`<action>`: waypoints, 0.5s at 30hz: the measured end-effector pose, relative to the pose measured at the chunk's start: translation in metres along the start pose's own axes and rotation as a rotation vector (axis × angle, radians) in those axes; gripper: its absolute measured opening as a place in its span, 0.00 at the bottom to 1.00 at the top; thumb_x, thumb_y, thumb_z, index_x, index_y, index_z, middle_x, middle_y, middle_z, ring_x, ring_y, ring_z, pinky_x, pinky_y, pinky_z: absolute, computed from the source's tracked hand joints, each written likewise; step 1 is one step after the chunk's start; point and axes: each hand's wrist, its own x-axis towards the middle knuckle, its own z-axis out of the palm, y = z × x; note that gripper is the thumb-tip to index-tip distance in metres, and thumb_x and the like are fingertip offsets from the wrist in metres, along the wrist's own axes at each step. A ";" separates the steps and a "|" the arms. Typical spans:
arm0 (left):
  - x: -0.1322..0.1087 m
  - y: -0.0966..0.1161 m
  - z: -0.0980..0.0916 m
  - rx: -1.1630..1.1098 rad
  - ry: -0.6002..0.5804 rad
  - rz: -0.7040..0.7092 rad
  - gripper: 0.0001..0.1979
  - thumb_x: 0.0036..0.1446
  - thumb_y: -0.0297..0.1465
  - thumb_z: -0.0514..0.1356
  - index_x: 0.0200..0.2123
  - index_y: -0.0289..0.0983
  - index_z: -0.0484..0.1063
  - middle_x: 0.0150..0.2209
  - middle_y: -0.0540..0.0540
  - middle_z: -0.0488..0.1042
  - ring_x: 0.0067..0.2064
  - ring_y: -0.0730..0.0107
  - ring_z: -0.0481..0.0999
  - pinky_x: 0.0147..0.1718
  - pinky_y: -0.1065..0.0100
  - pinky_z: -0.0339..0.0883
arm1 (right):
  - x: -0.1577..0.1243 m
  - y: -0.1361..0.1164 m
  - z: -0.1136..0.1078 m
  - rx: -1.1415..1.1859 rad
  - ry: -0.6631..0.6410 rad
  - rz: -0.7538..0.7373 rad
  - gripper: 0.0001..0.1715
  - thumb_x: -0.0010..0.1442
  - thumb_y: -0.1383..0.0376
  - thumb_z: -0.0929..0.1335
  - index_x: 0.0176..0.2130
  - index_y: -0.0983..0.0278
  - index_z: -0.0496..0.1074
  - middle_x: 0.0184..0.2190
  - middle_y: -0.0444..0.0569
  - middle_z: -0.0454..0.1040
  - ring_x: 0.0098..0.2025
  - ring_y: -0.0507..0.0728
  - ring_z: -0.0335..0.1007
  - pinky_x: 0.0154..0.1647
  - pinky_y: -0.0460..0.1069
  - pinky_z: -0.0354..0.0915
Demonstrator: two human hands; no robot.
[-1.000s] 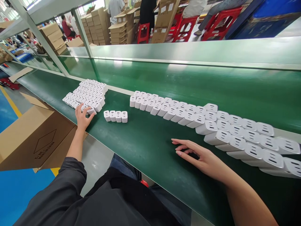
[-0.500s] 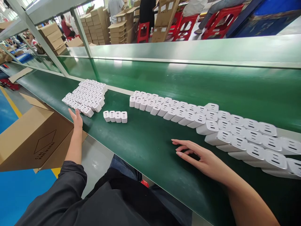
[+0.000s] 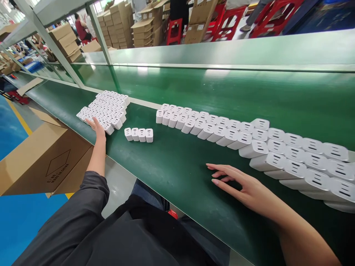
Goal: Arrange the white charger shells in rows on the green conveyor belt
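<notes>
At the near edge of a block of white chargers [image 3: 107, 109], my left hand [image 3: 97, 127] is open with its fingers spread, against or just over the closest ones; contact is hard to tell. My right hand [image 3: 233, 181] hovers low over the green work surface [image 3: 172, 170], fingers stretched out, holding nothing. Between the hands stands a short row of white chargers [image 3: 138, 135]. A long band of white chargers [image 3: 216, 131], slotted faces up, runs beyond my right hand and widens toward the right.
An open cardboard box [image 3: 52, 159] stands beside the table's near edge at the left. Behind the green surface runs a raised ledge [image 3: 208, 51], with a metal frame post [image 3: 100, 35] at the left. Stacked cartons [image 3: 118, 26], red stools [image 3: 174, 31] and other people are farther back.
My left hand has moved forward from beside the charger block to its near edge. My right hand stays nearly in place. The view has shifted slightly.
</notes>
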 end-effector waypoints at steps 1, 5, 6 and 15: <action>-0.001 0.003 0.000 -0.001 0.033 -0.033 0.34 0.70 0.48 0.28 0.69 0.41 0.12 0.73 0.31 0.42 0.73 0.59 0.52 0.62 0.50 0.64 | 0.000 -0.001 0.000 -0.008 0.001 -0.005 0.36 0.59 0.38 0.66 0.57 0.56 0.74 0.49 0.56 0.77 0.40 0.62 0.78 0.31 0.52 0.77; -0.009 0.028 -0.007 -0.049 0.180 -0.167 0.36 0.70 0.49 0.30 0.71 0.38 0.18 0.73 0.29 0.40 0.75 0.53 0.43 0.67 0.43 0.54 | 0.000 -0.003 0.000 -0.015 0.003 -0.019 0.36 0.59 0.38 0.65 0.56 0.56 0.74 0.49 0.55 0.77 0.42 0.62 0.78 0.44 0.56 0.78; -0.013 0.037 -0.010 -0.056 0.202 -0.149 0.38 0.69 0.51 0.31 0.72 0.37 0.21 0.73 0.29 0.38 0.75 0.52 0.39 0.68 0.42 0.49 | 0.000 -0.003 0.000 -0.014 -0.004 -0.017 0.36 0.60 0.38 0.65 0.57 0.56 0.73 0.49 0.54 0.77 0.43 0.62 0.78 0.45 0.57 0.77; -0.056 0.153 -0.014 0.062 -0.389 0.763 0.43 0.58 0.59 0.57 0.68 0.40 0.58 0.66 0.38 0.64 0.69 0.50 0.60 0.65 0.55 0.55 | 0.001 -0.003 -0.002 0.022 -0.027 -0.054 0.33 0.63 0.42 0.64 0.58 0.57 0.72 0.54 0.55 0.75 0.47 0.61 0.76 0.49 0.56 0.76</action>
